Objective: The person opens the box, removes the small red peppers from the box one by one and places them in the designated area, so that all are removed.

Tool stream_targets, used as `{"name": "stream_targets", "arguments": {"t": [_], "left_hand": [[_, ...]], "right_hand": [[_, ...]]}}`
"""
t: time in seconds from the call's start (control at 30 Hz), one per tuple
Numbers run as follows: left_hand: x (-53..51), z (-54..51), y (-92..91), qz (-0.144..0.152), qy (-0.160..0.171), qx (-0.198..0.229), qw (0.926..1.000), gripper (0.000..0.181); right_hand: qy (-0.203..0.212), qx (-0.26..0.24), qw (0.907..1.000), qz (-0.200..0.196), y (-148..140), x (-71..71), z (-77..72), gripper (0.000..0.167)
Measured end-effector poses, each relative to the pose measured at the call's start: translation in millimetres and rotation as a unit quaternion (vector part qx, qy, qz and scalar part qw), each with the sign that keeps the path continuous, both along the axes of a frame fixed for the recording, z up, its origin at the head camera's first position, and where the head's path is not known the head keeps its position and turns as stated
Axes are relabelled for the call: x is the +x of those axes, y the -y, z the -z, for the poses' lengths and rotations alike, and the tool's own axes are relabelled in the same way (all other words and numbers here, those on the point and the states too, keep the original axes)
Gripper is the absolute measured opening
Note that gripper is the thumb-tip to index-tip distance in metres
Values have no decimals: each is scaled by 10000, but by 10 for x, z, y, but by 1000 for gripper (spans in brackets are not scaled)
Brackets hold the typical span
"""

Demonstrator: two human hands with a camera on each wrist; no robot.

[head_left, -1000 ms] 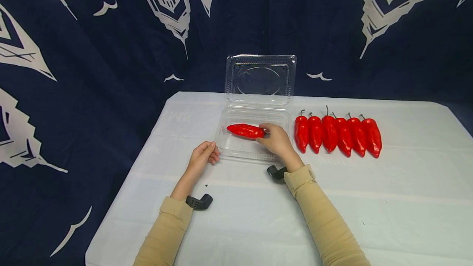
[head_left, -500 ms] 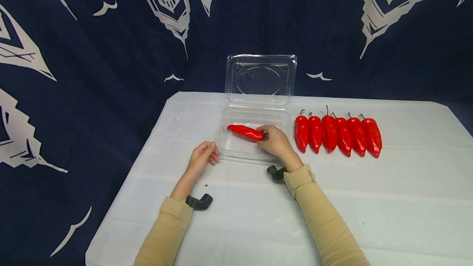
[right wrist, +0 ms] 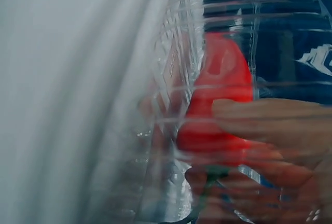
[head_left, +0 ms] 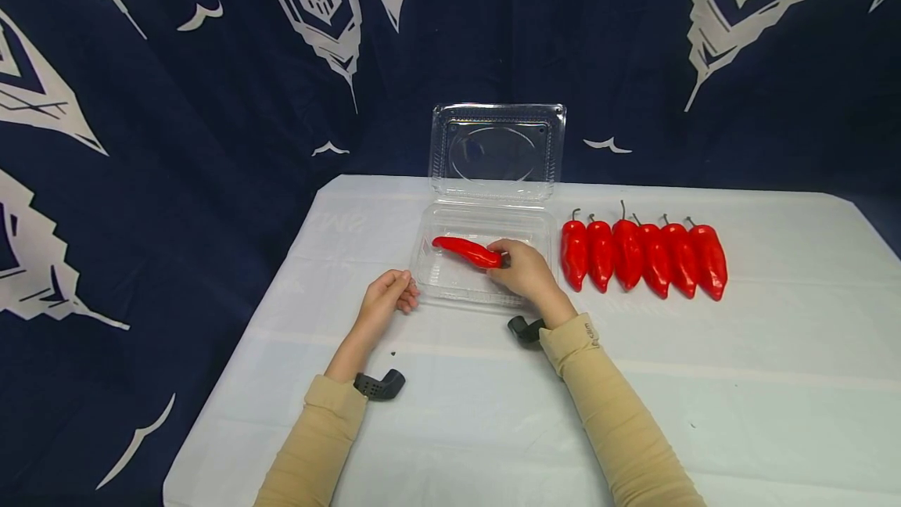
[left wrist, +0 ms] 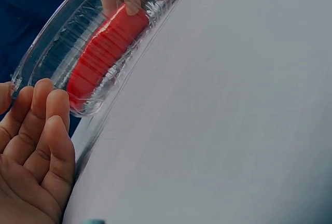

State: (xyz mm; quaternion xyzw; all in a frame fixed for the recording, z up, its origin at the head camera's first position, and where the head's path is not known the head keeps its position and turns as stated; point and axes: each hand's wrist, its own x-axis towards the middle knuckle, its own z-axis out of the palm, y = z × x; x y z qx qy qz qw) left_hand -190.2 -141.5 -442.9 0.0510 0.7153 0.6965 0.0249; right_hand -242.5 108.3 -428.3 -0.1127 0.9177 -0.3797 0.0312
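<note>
Inside the clear plastic clamshell container (head_left: 450, 295), a red chili pepper (head_left: 466, 250) lies crosswise, its tip pointing left. My right hand (head_left: 524, 268) pinches this pepper by its stem end between thumb and fingers. Its green stem shows below the fingers in the right wrist view, through the ribbed clear wall. At the container's near left corner, my left hand (head_left: 387, 294) pinches the rim between thumb and forefinger, the other fingers loosely bent. From the left wrist, the held pepper (left wrist: 106, 50) is seen through the container's side.
The hinged clear lid (head_left: 496, 151) stands raised at the back. Several red chili peppers (head_left: 629, 257) lie side by side right of the container, stems away from me. A white cloth covers the table (head_left: 436, 429); a dark blue patterned curtain (head_left: 267, 100) hangs behind.
The held pepper has rolled in my right fingers, so its curved, narrower side now faces up and its tip bends left. My left hand and the container have stayed in place.
</note>
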Motion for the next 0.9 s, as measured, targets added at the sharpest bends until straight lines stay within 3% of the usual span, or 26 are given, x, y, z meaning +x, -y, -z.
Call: {"name": "stream_targets", "arguments": {"t": [0.53, 0.9], "left_hand": [[-5, 5, 3, -12, 10, -10, 10000, 22], [-11, 15, 7, -18, 11, 22, 10000, 22]], "right_hand": [[-660, -501, 9959, 366, 1, 13, -32, 36], [-543, -992, 9915, 651, -63, 27, -128, 34]]}}
